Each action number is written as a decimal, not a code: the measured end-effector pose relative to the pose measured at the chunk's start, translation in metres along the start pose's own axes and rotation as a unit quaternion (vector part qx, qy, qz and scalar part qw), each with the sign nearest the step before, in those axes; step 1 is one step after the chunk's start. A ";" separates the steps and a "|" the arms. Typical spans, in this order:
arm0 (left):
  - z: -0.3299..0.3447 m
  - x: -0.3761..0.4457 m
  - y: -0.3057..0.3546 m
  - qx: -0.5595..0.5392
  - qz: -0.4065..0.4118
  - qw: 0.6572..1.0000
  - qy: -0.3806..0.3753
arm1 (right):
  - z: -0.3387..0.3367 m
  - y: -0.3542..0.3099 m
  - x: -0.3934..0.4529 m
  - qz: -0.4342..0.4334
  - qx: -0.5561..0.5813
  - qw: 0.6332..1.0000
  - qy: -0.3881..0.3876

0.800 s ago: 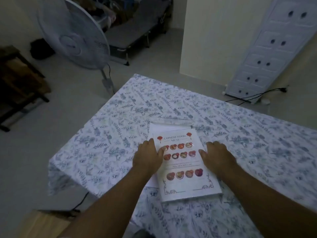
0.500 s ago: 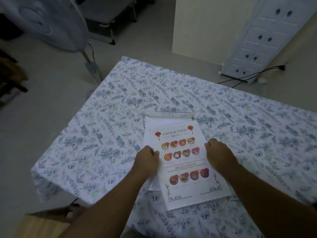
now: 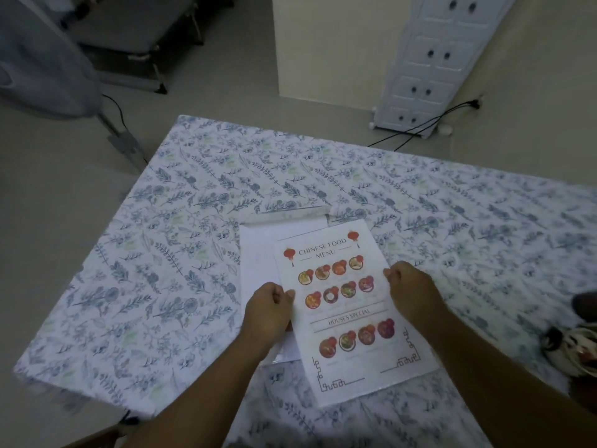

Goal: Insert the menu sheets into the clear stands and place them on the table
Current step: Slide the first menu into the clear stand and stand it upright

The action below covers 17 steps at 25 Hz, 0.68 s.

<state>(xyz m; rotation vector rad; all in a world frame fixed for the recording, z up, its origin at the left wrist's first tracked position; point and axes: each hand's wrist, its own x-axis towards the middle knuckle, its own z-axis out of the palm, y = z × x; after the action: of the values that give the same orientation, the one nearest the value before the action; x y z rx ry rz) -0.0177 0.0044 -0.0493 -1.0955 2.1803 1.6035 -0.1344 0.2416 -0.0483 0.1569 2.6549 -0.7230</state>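
Observation:
A white menu sheet (image 3: 347,305) headed "Chinese Food Menu", with rows of red dish pictures, lies slanted near the table's front edge. My left hand (image 3: 266,313) pinches its left edge, and my right hand (image 3: 412,292) grips its right edge. Under and to the left of it lies a clear stand (image 3: 258,250) with a plain white sheet inside, flat on the cloth; its far edge (image 3: 290,215) shows as a pale strip. The floral tablecloth (image 3: 181,253) covers the whole table.
A standing fan (image 3: 35,66) rises beyond the table's left corner, its cord trailing on the floor. A white drawer unit (image 3: 433,63) with a black cable stands at the back right. A dark and white object (image 3: 578,341) sits at the right edge.
Both hands have closed on the menu sheet's side edges and drawn it toward me and to the right, uncovering more of the stand and white sheet beneath. My view has tilted down.

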 end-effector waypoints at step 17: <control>0.133 -0.048 0.113 0.011 0.366 0.930 -0.008 | -0.122 0.143 -0.043 -0.052 0.234 0.928 0.287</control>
<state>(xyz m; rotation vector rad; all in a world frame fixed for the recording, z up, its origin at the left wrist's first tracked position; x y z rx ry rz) -0.0929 0.1582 0.0099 -0.2311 2.7692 1.8076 -0.1059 0.4269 -0.0012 0.4134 2.9784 -1.5467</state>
